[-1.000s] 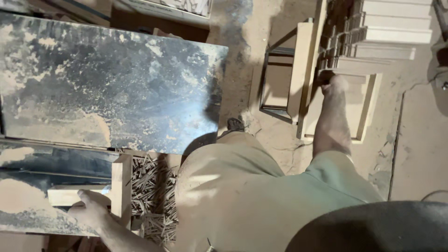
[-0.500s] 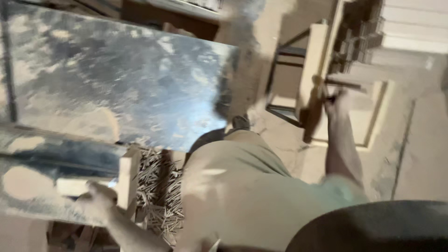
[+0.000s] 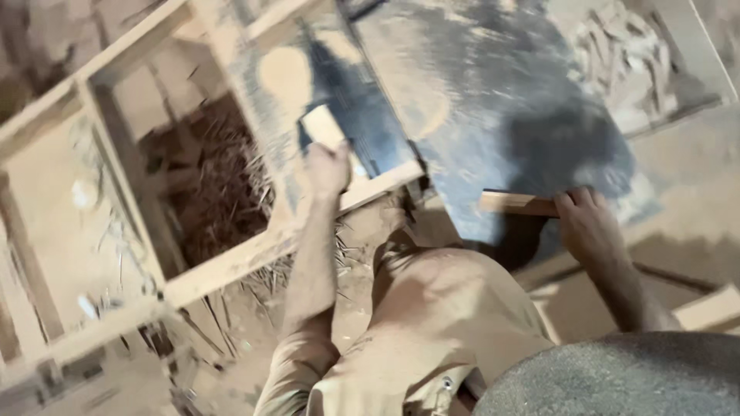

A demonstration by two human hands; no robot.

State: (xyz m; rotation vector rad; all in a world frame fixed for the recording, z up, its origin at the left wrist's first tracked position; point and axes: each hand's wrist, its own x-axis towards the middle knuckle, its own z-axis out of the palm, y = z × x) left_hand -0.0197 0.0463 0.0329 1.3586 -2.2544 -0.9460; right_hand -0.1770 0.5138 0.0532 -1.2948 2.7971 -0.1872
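My left hand (image 3: 327,167) rests at the near edge of a dusty metal machine table (image 3: 493,115), closed around a small pale wooden block (image 3: 324,127). To the right, my right hand (image 3: 590,225) grips the end of a short wooden strip (image 3: 515,202) that lies flat on the same table near its front edge. My sawdust-covered trousers (image 3: 432,308) fill the lower middle of the view.
A wooden frame (image 3: 231,262) on the left surrounds a pit of wood slivers and shavings (image 3: 208,192). A heap of small offcuts (image 3: 617,54) lies at the table's far right. A wooden board (image 3: 709,308) shows at the lower right. Sawdust covers everything.
The view has swung sharply. My right hand came from the stacked wood on the floor and now holds a wooden strip on the table. My left hand moved up onto the table edge.
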